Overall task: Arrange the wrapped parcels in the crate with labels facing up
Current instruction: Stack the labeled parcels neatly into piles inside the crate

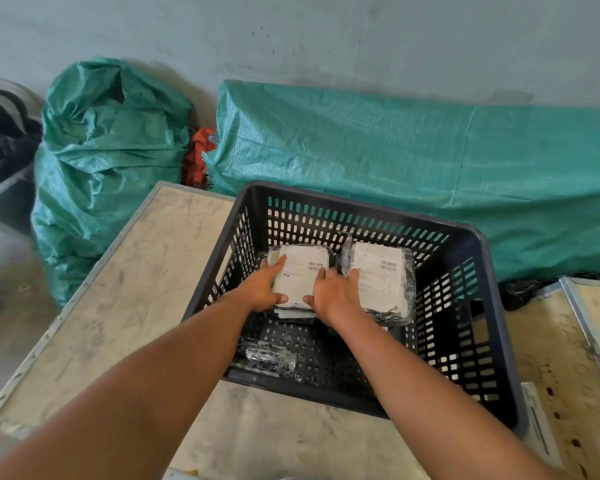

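Note:
A black slotted crate [465,344] stands on a pale board. At its far end lie two wrapped parcels side by side, white labels up. The left parcel [300,271] rests on top of another one whose edge shows beneath it. My left hand [264,289] grips its left edge and my right hand [333,292] grips its right edge. The right parcel [381,278] touches my right hand's fingers. A small clear-wrapped dark parcel [269,356] lies near the crate's front left corner, no label showing.
The pale board [125,299] has a metal rim and open surface left of the crate. Green woven sacks [108,150] and a green tarp [395,147] line the wall behind. Another framed board [575,341] sits to the right.

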